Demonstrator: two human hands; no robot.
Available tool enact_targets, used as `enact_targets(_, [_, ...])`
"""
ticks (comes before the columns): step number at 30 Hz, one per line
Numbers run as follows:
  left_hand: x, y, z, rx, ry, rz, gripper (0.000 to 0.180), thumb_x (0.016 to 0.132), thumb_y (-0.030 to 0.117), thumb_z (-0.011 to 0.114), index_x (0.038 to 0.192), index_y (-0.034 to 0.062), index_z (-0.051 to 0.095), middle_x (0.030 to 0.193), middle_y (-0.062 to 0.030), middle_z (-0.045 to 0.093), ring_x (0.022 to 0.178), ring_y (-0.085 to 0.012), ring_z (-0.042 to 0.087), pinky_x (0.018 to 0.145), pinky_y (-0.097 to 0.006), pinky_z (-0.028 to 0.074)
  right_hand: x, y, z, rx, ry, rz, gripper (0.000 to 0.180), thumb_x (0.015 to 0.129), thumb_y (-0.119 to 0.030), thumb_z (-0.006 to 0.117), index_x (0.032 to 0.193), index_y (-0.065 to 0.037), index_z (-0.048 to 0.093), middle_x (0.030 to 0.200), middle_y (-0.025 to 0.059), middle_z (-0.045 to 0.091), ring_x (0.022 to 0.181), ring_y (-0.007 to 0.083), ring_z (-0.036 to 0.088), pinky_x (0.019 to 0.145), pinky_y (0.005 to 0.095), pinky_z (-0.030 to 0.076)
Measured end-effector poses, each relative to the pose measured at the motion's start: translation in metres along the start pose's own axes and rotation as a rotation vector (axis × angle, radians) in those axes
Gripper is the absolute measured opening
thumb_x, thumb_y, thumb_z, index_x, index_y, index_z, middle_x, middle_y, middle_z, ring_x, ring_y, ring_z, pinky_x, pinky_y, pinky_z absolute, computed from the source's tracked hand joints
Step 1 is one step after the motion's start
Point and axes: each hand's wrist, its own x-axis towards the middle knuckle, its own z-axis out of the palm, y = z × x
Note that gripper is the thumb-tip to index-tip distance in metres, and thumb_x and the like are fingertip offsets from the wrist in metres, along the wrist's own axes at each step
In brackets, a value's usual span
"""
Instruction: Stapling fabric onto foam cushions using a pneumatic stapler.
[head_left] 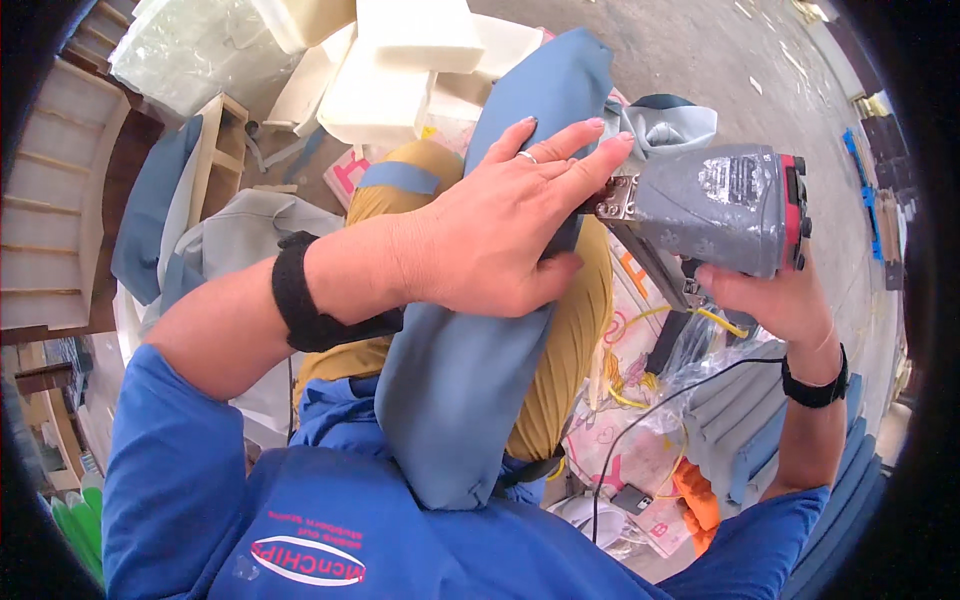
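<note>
While the left hand (500,235) is laid flat, fingers spread, on the blue-grey padded cushion (470,370), a grey staple gun (715,210) is gripped by the right hand (775,300) beside it. Foam blocks (400,60) are stacked on the concrete floor (700,70) beyond.

Foam blocks (400,60) at top, wood frame (55,200) left, concrete floor (720,80).

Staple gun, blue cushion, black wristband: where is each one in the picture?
staple gun (725,205), head view, on its grey body, held by the right hand (775,300).
blue cushion (460,380), head view, on its lower fabric, pressed by the left hand (490,235).
black wristband (300,300), head view, on the strap at the left wrist.
</note>
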Motion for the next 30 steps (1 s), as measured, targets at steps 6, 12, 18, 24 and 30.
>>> enact_targets(6, [0.002,0.003,0.002,0.01,0.016,-0.003,0.093,0.074,0.007,0.062,0.153,0.0036,0.014,0.15,-0.0221,0.033,0.146,-0.036,0.019,0.114,-0.061,0.012,0.002,-0.006,0.003,-0.052,0.004,-0.072,0.048,0.071,-0.006,0.079,0.115,-0.001,0.059,0.1,0.0048,0.07,0.088,0.0108,0.064,0.08,0.029,0.052])
enact_targets(12, [0.001,0.002,0.001,0.014,0.022,-0.006,0.092,0.074,0.007,0.061,0.153,0.0041,0.014,0.151,-0.0223,0.031,0.146,-0.0358,0.019,0.114,-0.061,0.012,0.007,-0.016,-0.003,-0.183,-0.146,-0.033,0.053,0.072,-0.008,0.078,0.12,-0.003,0.057,0.104,0.004,0.07,0.092,0.0095,0.066,0.082,0.0279,0.052])
enact_targets(18, [0.001,0.003,0.006,-0.027,0.028,-0.003,0.092,0.074,0.007,0.061,0.153,0.0058,0.016,0.15,-0.0196,0.034,0.147,-0.0347,0.017,0.113,-0.063,0.011,-0.013,0.02,-0.025,-0.083,-0.12,0.032,0.07,0.071,-0.011,0.083,0.13,-0.002,0.047,0.104,0.0034,0.069,0.097,0.01,0.064,0.083,0.0273,0.052])
enact_targets(24, [-0.002,0.003,0.006,-0.021,0.015,-0.014,0.083,0.074,0.007,0.062,0.148,0.0076,0.025,0.149,-0.013,0.037,0.147,-0.0336,0.018,0.113,-0.064,0.011,-0.022,-0.025,0.001,-0.025,-0.044,0.089,0.054,0.068,-0.007,0.082,0.117,-0.001,0.059,0.1,0.0058,0.069,0.092,0.0114,0.064,0.08,0.0286,0.052])
enact_targets(30, [-0.003,0.004,0.007,-0.008,0.021,-0.004,0.083,0.073,0.008,0.063,0.147,0.0085,0.025,0.148,-0.0132,0.038,0.147,-0.0335,0.018,0.112,-0.065,0.012,-0.024,-0.014,0.004,-0.051,-0.019,-0.011,0.045,0.069,-0.006,0.08,0.111,-0.002,0.063,0.098,0.0051,0.069,0.09,0.0111,0.064,0.078,0.0286,0.053])
